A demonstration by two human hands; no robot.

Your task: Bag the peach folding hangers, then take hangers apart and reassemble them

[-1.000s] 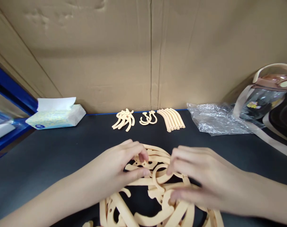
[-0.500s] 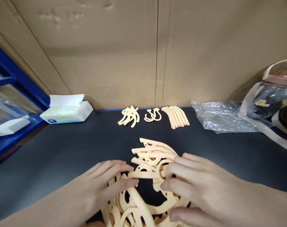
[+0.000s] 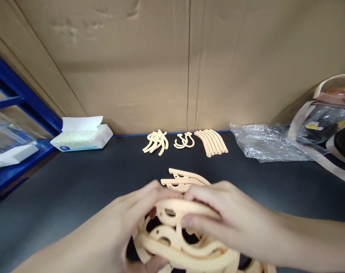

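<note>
A jumble of cream plastic pieces, curved like hanger arms (image 3: pixel 189 258), fills the front of the black table. My left hand (image 3: pixel 132 212) is closed round the left side of a clump of them, its thumb low and its fingertips over the top. From the right, my right hand (image 3: pixel 218 212) grips the same clump, with its thumb across the front and its fingers behind. Just beyond the hands lie more curved arms (image 3: pixel 186 182), partly covered by the fingers. How many pieces each hand holds is hidden.
Along the back edge lie a bunch of small curved pieces (image 3: pixel 156 142), cream hooks (image 3: pixel 185 140) and a row of arms (image 3: pixel 211 143). A tissue pack (image 3: pixel 81 136) is at left beside a blue rack (image 3: pixel 24 98). Clear plastic wrap (image 3: pixel 260 142) and a strapped bottle (image 3: pixel 326 113) stand right.
Both hands have moved closer together and closed on the pieces. The clump between them has been gathered up and turned, hiding some of the arms behind.
</note>
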